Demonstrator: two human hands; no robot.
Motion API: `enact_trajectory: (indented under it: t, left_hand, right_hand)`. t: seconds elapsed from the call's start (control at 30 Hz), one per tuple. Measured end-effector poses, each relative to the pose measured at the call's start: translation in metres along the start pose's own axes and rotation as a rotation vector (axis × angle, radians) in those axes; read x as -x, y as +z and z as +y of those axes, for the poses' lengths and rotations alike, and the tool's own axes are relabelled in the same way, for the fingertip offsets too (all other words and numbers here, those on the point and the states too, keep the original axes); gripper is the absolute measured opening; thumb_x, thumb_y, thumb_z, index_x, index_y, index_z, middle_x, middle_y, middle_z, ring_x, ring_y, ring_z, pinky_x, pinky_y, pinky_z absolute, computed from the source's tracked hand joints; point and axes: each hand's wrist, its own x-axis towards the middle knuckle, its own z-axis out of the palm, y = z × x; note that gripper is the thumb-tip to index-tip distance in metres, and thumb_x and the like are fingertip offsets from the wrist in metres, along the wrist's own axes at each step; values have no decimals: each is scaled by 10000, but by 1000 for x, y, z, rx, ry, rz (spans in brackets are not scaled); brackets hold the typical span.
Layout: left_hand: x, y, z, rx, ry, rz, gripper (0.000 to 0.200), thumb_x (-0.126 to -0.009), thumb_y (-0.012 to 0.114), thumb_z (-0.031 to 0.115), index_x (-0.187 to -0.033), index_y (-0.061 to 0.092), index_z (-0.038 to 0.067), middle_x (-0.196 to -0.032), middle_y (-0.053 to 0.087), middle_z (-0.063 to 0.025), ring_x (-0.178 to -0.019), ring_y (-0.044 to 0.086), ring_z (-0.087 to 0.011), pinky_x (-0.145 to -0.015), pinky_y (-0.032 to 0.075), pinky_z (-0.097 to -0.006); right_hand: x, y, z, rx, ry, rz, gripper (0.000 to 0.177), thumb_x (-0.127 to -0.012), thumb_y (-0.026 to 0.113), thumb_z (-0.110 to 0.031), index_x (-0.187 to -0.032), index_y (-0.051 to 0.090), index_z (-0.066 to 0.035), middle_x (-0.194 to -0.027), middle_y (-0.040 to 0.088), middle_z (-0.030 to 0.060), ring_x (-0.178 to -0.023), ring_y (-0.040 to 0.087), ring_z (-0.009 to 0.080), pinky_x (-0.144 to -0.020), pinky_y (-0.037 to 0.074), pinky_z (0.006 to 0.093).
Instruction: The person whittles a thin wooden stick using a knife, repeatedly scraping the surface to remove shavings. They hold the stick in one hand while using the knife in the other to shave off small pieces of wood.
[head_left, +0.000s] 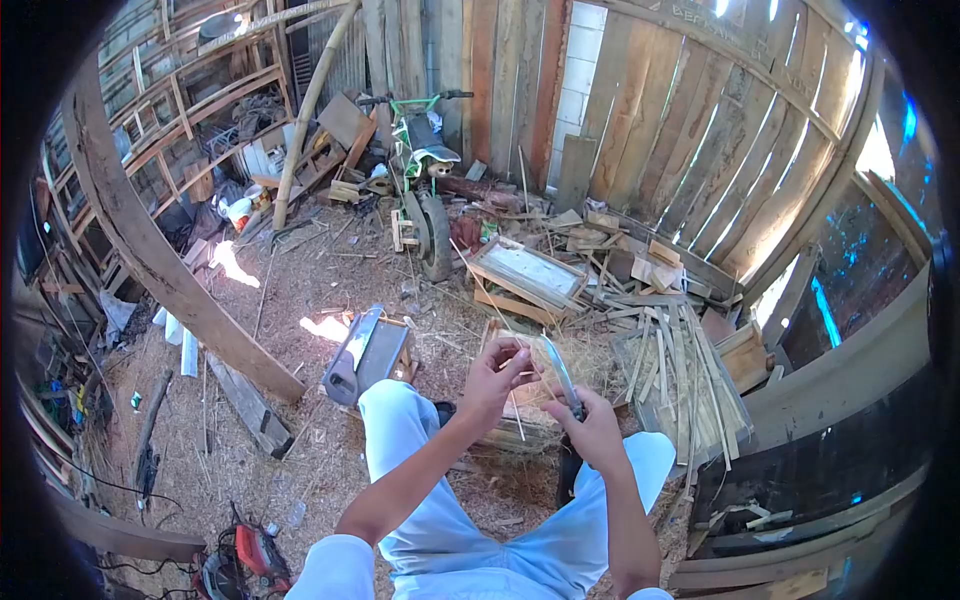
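Observation:
My right hand is wrapped round the handle of a knife, its long blade pointing up and away from me. Just to the left, my left hand pinches a thin wooden strip, whose pale lower end sticks out below the fingers. The blade stands close to the left fingertips, on their right side. Beneath both hands, between my knees, is a low wooden block with shavings around it. A handsaw lies on a small dark-topped stool by my left knee.
Thin wooden strips lie heaped on a board to the right. A wooden frame with a pale panel sits ahead, near a green small motorbike. A slanting post rises at left. A red power saw rests on the ground at lower left.

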Motion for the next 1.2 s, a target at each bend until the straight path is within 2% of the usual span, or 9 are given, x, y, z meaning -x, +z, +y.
enact_trajectory:
  t: [0.03, 0.07, 0.1, 0.17, 0.2, 0.3, 0.47, 0.77, 1.2]
  left_hand:
    - [0, 0, -1, 4, -6, 2, 166, -896, 584, 125, -1015, 536, 19, -915, 593, -82, -838, 626, -173, -748, 525, -309]
    - [-1, 1, -1, 19, -11, -17, 168, -889, 593, 125, -1009, 536, 22, -909, 595, -80, -845, 627, -175, -751, 526, -314]
    - [-2, 0, -1, 32, -14, -35, 171, -881, 603, 124, -1003, 536, 24, -902, 598, -78, -853, 627, -178, -754, 528, -319]
    - [-6, -3, -1, 29, 12, -47, 159, -879, 605, 124, -985, 537, 27, -889, 599, -73, -840, 627, -176, -755, 527, -322]
    - [-7, -4, 3, 23, 37, -61, 148, -876, 607, 125, -967, 538, 30, -876, 600, -68, -827, 627, -174, -756, 526, -325]
    - [-20, -17, 32, 66, 88, -13, 122, -875, 604, 124, -932, 540, 37, -859, 598, -57, -809, 619, -160, -764, 525, -327]
    - [-28, -39, 80, -23, 280, 48, 103, -887, 586, 127, -944, 544, 53, -873, 599, -45, -806, 611, -142, -721, 534, -298]
    - [-29, -53, 92, 109, 350, 101, 124, -928, 518, 157, -989, 519, 48, -867, 600, -80, -765, 659, -203, -637, 552, -273]
    - [-19, -67, 91, -49, 485, 92, 135, -926, 516, 98, -1042, 516, 30, -875, 599, -74, -777, 643, -184, -673, 542, -295]
  right_hand:
    - [1, 2, 6, 120, -146, 17, 187, -857, 621, -207, -908, 648, -29, -754, 628, -8, -504, 448, 29, -457, 354, 207]
    - [5, 0, 9, 76, 10, 11, 203, -842, 638, -223, -836, 655, -21, -688, 605, -13, -513, 462, 38, -471, 358, 213]
    - [8, -1, 4, 77, 12, 9, 203, -842, 638, -223, -836, 655, -21, -688, 605, -13, -513, 462, 38, -471, 358, 213]
    - [10, -5, -4, 64, 240, 95, 212, -827, 642, -209, -828, 662, 1, -649, 616, 23, -595, 534, 87, -577, 419, 262]
    - [11, -7, -3, 63, 238, 86, 212, -827, 642, -209, -828, 662, 1, -649, 616, 23, -595, 534, 87, -577, 419, 262]
    - [21, -19, 1, 17, 194, 80, 195, -830, 640, -201, -820, 663, -9, -637, 614, 15, -526, 489, 64, -508, 385, 247]
    - [33, -36, -3, -222, 330, 27, 169, -860, 610, -171, -874, 661, -11, -644, 612, 12, -455, 407, 22, -396, 296, 189]
    - [32, -39, 0, -538, 290, -21, 174, -902, 541, -104, -973, 613, 37, -697, 619, 46, -433, 368, 13, -381, 280, 171]
    - [22, -48, -1, -409, 245, 179, 158, -888, 584, -180, -869, 613, -26, -674, 596, 1, -458, 389, 8, -392, 284, 172]
